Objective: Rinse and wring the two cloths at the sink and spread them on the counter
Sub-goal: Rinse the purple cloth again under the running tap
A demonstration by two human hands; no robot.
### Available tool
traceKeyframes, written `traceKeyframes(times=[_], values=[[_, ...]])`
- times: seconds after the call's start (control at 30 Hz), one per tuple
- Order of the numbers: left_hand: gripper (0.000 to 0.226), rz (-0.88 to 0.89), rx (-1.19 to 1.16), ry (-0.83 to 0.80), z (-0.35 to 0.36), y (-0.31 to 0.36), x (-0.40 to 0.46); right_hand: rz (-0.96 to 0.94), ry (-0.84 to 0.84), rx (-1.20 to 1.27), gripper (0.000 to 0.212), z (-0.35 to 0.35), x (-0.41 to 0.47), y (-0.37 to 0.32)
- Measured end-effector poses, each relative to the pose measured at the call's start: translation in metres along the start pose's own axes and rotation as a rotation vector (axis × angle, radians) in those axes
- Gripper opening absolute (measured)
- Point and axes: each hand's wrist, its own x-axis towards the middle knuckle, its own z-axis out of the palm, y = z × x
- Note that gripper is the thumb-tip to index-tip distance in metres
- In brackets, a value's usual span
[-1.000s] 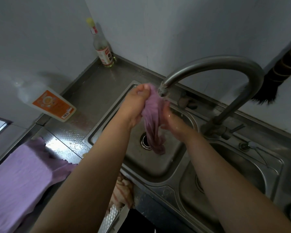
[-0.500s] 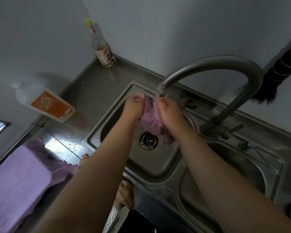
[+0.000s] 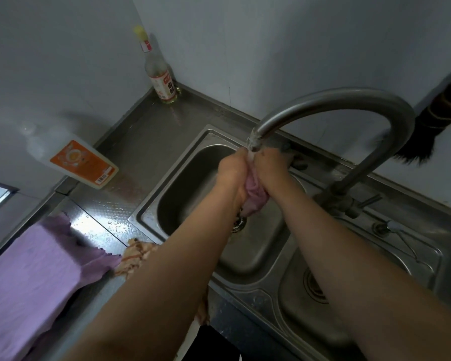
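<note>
A wet purple cloth (image 3: 254, 196) is bunched between my two hands under the faucet spout (image 3: 254, 142), where water runs down. My left hand (image 3: 231, 173) grips its left side and my right hand (image 3: 272, 166) grips its right side, knuckles close together over the left sink basin (image 3: 182, 194). A bit of the cloth hangs below the hands above the drain. A second purple cloth (image 3: 34, 269) lies spread flat on the steel counter (image 3: 141, 149) at the lower left.
A clear bottle with a yellow cap (image 3: 159, 74) stands in the back corner. A white bottle with an orange label (image 3: 73, 157) lies by the left wall. An orange-patterned rag (image 3: 137, 255) sits at the counter's front edge. A second basin (image 3: 349, 295) lies to the right.
The cloth hung long from my left hand a second ago. Both hands have since come together and bunched it up tight under the spout.
</note>
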Motion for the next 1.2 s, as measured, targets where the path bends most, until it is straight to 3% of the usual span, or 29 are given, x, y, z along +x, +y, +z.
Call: traceKeyframes(times=[0.13,0.27,0.37,0.47,0.6,0.7,0.8,0.9,1.07,1.14,1.2], values=[[0.03,0.005,-0.075,0.023,-0.013,0.01,0.01,-0.133,-0.033,-0.121,0.056,0.02,-0.024,-0.005],[0.024,-0.03,-0.121,-0.042,-0.005,-0.002,0.005,-0.02,0.024,-0.033,0.04,0.005,-0.003,-0.001],[0.029,0.017,-0.082,-0.006,-0.009,0.005,0.007,-0.1,0.072,-0.106,0.048,0.023,-0.021,-0.005],[0.033,-0.109,-0.106,-0.158,-0.014,0.0,0.0,-0.129,0.08,-0.128,0.049,0.022,-0.019,-0.001],[0.029,-0.077,-0.256,-0.264,-0.035,-0.004,0.008,-0.05,-0.014,0.048,0.044,-0.004,-0.002,0.016],[0.061,0.033,-0.214,-0.315,-0.062,0.01,0.022,-0.005,-0.175,0.104,0.044,-0.022,-0.008,0.023],[0.023,0.182,-0.063,-0.297,-0.073,0.025,0.022,0.034,-0.438,-0.099,0.057,-0.033,-0.01,0.035],[0.021,0.292,-0.122,-0.278,-0.066,0.04,0.016,0.037,-0.759,-0.217,0.041,-0.023,-0.012,0.049],[0.022,0.363,-0.201,-0.238,-0.049,0.052,0.003,-0.034,-0.68,-0.044,0.019,-0.011,-0.003,0.072],[0.017,0.426,0.05,-0.102,-0.051,0.054,0.008,-0.023,-0.543,0.008,0.017,-0.014,-0.001,0.077],[0.027,0.521,0.547,0.025,-0.058,0.053,0.016,-0.003,-0.439,0.122,0.023,-0.018,0.0,0.082]])
